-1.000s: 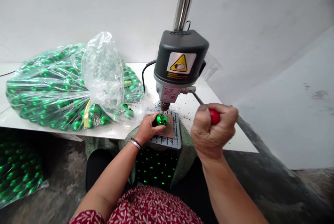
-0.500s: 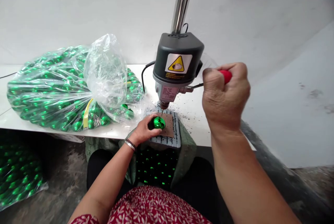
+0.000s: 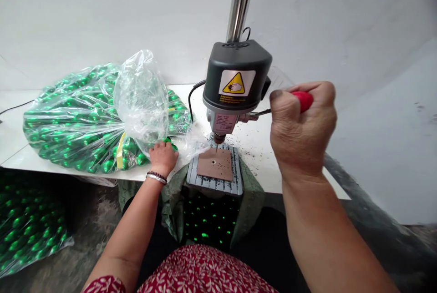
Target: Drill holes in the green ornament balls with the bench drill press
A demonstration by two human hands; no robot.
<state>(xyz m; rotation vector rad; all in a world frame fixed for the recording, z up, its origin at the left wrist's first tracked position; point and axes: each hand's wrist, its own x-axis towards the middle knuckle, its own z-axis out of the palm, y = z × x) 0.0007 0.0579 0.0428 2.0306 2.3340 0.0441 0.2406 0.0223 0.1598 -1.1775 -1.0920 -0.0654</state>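
At the mouth of the clear plastic bag (image 3: 141,102), my left hand (image 3: 163,159) bends its fingers around a shiny green ball (image 3: 175,148), which it partly covers. My right hand (image 3: 302,131) is closed around the red handle (image 3: 303,100) on the lever of a drill press (image 3: 239,74). The thin drill bit (image 3: 216,149) points down, above a brown square board (image 3: 223,165) with a small hole in it. This board lies on the grooved grey base plate (image 3: 201,184).
Dark shavings (image 3: 249,152) are scattered over the base and the white table (image 3: 264,179). Green cloth (image 3: 251,188) hangs around the base, with many green balls (image 3: 211,220) below it. Another bag of green balls (image 3: 30,224) stands at lower left. A black cable (image 3: 190,102) runs behind the drill.
My left hand has left the board and moved left to the bag's mouth. The green ball it held over the board is gone from there. My right hand stays on the handle.
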